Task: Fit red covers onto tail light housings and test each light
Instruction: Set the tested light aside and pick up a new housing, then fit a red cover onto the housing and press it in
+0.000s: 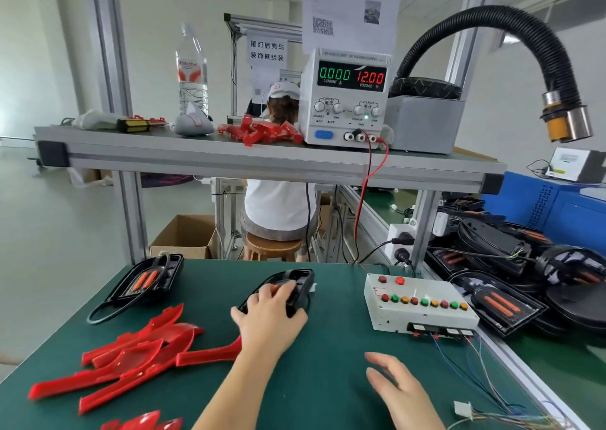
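The left hand (270, 318) lies over a black housing (300, 285) in the middle of the green table (328, 364), its fingers curled down over the top and gripping it. The right hand (398, 387) is well apart from the housing, nearer the body, with fingers loosely spread and holding nothing.

A heap of red covers (141, 354) lies to the left, one long tip reaching under the left wrist. A second housing (147, 280) sits at the far left corner of the table. To the right stands a white button box (419, 311) with rows of coloured lamps. Thin wires run from its front edge toward a white plug (463, 409) lying loose near the right hand.

On the shelf (229, 157) above, a power supply (347, 98) reads 0.000 and 12.00. Past the table's right edge, more housings (511, 285) are piled together.
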